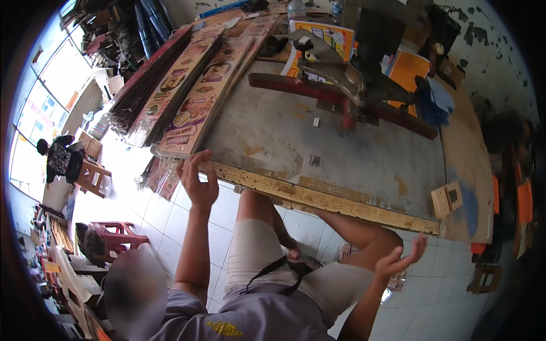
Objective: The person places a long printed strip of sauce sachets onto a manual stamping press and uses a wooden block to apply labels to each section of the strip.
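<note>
Printed packets (196, 102) lie along the table's (250, 131) left side. At its near-left corner, the left hand (200, 181) has fingers loosely parted; I can't tell whether it touches them. The right hand (399, 261), spread, palm bare, hovers off the table's near-right edge.

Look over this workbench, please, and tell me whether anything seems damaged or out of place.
The workbench's yellow front edge looks damaged: it is pitted with dark marks. Its grey top shows brownish worn patches. At upper right, the wall has dark patches where paint seems flaked off.
</note>
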Available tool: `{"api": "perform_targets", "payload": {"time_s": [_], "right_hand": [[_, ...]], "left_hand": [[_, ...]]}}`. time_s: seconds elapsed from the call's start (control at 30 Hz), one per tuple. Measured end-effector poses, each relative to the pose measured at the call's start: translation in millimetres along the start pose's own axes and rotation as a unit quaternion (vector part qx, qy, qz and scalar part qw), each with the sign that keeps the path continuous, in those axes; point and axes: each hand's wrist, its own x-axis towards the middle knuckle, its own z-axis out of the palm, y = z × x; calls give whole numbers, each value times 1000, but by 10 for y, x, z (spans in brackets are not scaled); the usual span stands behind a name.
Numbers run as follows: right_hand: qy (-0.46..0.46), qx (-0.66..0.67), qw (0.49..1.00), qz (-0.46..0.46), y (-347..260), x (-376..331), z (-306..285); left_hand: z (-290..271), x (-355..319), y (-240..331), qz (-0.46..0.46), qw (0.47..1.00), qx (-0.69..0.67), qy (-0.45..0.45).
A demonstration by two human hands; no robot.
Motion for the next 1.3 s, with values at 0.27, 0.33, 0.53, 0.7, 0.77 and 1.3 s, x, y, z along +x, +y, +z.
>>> {"api": "perform_targets", "payload": {"time_s": [0.27,0.33,0.53,0.7,0.77,1.3], "right_hand": [[83,-28,988,-125,-204,85,976],[105,-16,986,-130,-180,37,1046],[73,-28,987,-139,-81,-7,973],[74,-24,986,-148,-76,-1,965],[73,-22,987,-141,-82,-12,974],[62,-17,989,-131,-183,-4,927]], "left_hand": [[-431,603,-287,-63,996,55,5],[-579,620,-447,-56,994,70,-61],[-682,594,-495,-61,980,-14,-189],[-691,656,-442,-65,977,-4,-201],[-732,719,-375,-55,974,16,-219],[-754,862,-639,131,959,109,-227]]}}
